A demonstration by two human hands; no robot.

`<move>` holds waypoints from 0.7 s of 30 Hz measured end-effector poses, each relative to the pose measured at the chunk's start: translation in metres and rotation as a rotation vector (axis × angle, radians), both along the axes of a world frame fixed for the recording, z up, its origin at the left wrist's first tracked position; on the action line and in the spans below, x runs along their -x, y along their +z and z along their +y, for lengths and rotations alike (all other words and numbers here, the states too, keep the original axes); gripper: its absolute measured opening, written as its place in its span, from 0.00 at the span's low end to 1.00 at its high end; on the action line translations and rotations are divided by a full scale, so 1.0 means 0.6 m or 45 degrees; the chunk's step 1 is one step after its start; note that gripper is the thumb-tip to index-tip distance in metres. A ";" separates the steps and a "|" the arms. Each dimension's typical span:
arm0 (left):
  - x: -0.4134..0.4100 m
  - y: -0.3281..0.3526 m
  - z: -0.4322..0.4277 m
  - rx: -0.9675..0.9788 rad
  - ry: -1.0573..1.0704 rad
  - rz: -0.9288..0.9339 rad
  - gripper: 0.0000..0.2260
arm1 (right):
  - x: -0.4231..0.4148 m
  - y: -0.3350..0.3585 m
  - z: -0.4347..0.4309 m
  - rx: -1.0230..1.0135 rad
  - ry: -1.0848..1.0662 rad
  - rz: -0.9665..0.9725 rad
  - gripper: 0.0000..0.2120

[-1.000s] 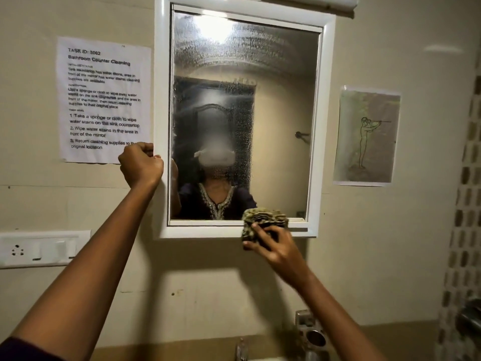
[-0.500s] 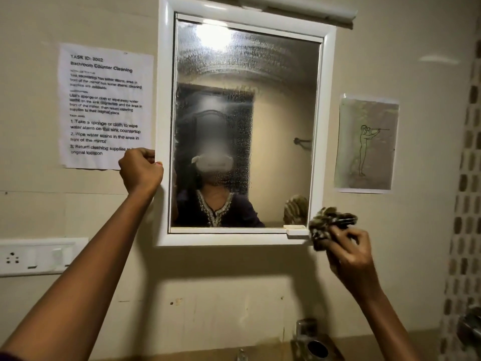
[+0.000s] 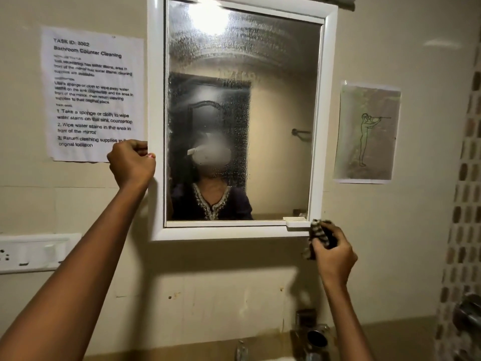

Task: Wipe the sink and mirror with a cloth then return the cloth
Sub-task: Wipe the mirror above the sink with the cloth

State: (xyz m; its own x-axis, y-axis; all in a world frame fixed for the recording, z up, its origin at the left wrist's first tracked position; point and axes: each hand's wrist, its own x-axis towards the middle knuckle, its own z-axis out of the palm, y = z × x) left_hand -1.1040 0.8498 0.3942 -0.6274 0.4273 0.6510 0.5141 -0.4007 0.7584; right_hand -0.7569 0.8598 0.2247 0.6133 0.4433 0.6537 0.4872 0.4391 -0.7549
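A white-framed mirror (image 3: 322, 126) hangs on the beige wall, its glass hazy and speckled with drops across the upper and left parts. My left hand (image 3: 131, 164) is closed on the frame's left edge at mid-height. My right hand (image 3: 334, 256) grips a bunched dark striped cloth (image 3: 318, 234) against the frame's lower right corner, just under a small white tab. The sink itself is out of view below.
A printed task sheet (image 3: 93, 95) is taped left of the mirror, a drawing (image 3: 367, 131) to its right. A white switch and socket panel (image 3: 36, 252) sits low left. Metal tap fittings (image 3: 311, 334) stand below, and a mosaic tile strip (image 3: 466, 204) runs down the right.
My right hand carried the cloth rightward along the mirror's bottom edge, from the lower middle to the lower right corner. My left hand stayed on the frame's left side.
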 end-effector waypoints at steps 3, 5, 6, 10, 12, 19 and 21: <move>-0.001 -0.001 0.001 -0.001 0.026 0.020 0.14 | 0.045 -0.025 -0.007 0.032 -0.006 0.126 0.19; -0.002 -0.002 0.004 -0.010 0.038 0.019 0.14 | 0.083 -0.029 -0.009 0.061 -0.014 0.068 0.19; -0.002 -0.003 0.004 -0.012 0.038 0.011 0.14 | 0.105 -0.029 -0.013 0.078 0.009 0.014 0.18; -0.003 -0.004 0.000 -0.005 0.022 0.064 0.15 | 0.173 -0.031 -0.035 0.163 0.212 -0.316 0.18; -0.008 -0.018 -0.013 -0.013 0.017 0.128 0.17 | 0.183 -0.038 -0.049 0.185 0.272 -0.501 0.18; -0.133 -0.239 -0.130 0.169 -0.907 -0.058 0.05 | 0.160 -0.050 -0.114 0.072 0.144 -0.560 0.18; -0.179 -0.302 -0.145 0.483 -1.309 -0.191 0.11 | 0.162 -0.054 -0.135 0.102 0.159 -0.599 0.18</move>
